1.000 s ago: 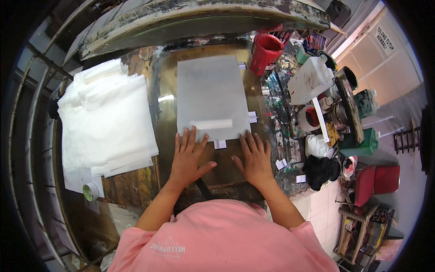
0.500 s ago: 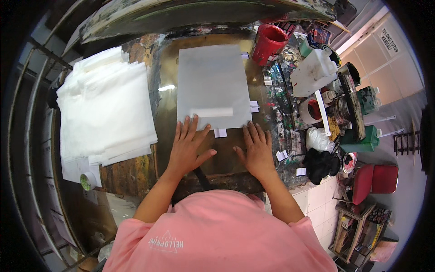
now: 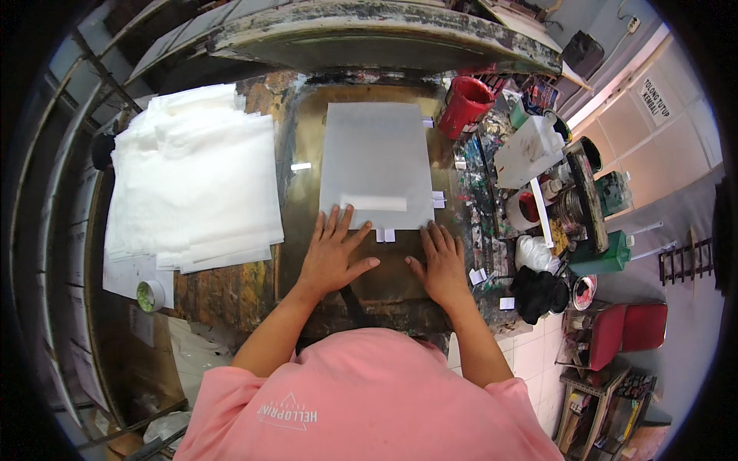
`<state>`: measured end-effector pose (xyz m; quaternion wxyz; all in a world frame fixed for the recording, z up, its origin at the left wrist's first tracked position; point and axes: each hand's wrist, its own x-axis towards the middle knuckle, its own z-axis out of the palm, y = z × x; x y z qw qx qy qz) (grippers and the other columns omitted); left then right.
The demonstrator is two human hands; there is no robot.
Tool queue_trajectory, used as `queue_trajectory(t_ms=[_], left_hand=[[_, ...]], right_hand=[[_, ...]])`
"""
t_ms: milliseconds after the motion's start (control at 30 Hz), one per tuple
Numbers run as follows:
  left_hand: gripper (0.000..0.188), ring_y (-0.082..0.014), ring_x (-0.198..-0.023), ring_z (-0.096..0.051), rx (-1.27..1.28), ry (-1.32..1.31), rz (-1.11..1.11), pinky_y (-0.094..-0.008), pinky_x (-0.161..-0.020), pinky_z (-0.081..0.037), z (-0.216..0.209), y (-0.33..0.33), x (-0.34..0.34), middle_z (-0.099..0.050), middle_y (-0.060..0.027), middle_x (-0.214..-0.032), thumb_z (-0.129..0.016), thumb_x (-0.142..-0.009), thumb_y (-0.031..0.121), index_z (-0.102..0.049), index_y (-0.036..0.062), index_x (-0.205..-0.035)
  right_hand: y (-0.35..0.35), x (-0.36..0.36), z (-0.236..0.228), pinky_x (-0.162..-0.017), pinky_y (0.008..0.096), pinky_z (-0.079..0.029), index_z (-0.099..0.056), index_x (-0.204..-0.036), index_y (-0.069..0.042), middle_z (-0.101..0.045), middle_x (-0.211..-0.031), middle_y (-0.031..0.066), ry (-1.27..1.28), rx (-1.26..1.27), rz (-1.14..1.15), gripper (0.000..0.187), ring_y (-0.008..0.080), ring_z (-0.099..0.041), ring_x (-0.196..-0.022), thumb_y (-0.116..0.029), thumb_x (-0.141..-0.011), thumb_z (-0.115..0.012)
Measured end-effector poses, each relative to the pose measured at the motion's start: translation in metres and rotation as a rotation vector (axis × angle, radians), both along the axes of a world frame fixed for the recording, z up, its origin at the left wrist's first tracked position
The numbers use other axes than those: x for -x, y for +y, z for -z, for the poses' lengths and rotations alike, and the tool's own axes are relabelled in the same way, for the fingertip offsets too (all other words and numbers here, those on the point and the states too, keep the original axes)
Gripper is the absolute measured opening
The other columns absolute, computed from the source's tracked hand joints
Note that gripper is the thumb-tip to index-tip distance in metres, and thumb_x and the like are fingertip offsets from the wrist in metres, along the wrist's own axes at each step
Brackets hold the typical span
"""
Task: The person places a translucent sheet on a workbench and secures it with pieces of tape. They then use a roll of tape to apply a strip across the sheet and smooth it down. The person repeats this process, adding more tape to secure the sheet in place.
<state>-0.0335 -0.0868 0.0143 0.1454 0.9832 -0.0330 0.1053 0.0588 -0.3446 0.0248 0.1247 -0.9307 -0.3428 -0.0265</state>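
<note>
A pale translucent sheet lies flat on the brownish glossy print bed in front of me. Near its lower edge runs a lighter strip. My left hand rests palm down with spread fingers, its fingertips on the sheet's lower left corner. Flat beside the lower right corner is my right hand, fingers stretched out and the tips at the sheet's edge. Small white folded tabs sit along the sheet: one at the bottom edge, one at the right edge, another higher up.
A thick stack of white translucent sheets lies left, near a small tape roll. A stained screen frame hangs over the far edge. To the right stand a red bucket, a white jug, a green container and black cloth.
My viewpoint has shifted, so everything sits a little lower in the picture and more of the far screen frame shows. Both hands keep their places at the sheet's lower corners.
</note>
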Motion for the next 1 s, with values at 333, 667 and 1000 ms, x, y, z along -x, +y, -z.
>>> queue_trajectory(t_ms=[333, 667, 1000], left_hand=[[0.075, -0.0484, -0.158, -0.021, 0.041, 0.002, 0.008, -0.0614, -0.128, -0.012, 0.000, -0.001, 0.004, -0.030, -0.0277, -0.168, -0.052, -0.099, 0.068, -0.054, 0.0187, -0.155], [0.076, -0.0478, -0.157, -0.023, 0.002, -0.034, 0.003, -0.0612, -0.128, -0.011, 0.002, -0.001, 0.002, -0.031, -0.0286, -0.167, -0.050, -0.100, 0.069, -0.055, 0.0157, -0.154], [0.061, -0.0454, -0.146, -0.044, 0.249, -0.163, -0.122, -0.0557, -0.126, -0.028, -0.002, 0.036, -0.033, -0.051, -0.0259, -0.153, -0.061, -0.103, 0.047, -0.060, 0.0027, -0.144]], right_hand=[[-0.001, -0.003, -0.007, -0.118, 0.0546, -0.033, -0.056, -0.146, -0.001, -0.053, -0.152, 0.0214, 0.002, -0.046, -0.002, 0.065, 0.0403, -0.046, -0.143, -0.044, -0.099, -0.067], [0.003, -0.017, -0.010, -0.111, 0.0573, -0.039, -0.062, -0.137, -0.003, -0.057, -0.146, 0.0199, 0.078, -0.025, 0.026, 0.059, 0.0391, -0.051, -0.136, -0.047, -0.098, -0.066], [0.006, -0.032, -0.031, -0.110, 0.0533, -0.042, -0.064, -0.129, 0.000, -0.061, -0.138, 0.0214, 0.141, 0.066, -0.013, 0.053, 0.0401, -0.056, -0.130, -0.043, -0.099, -0.067]])
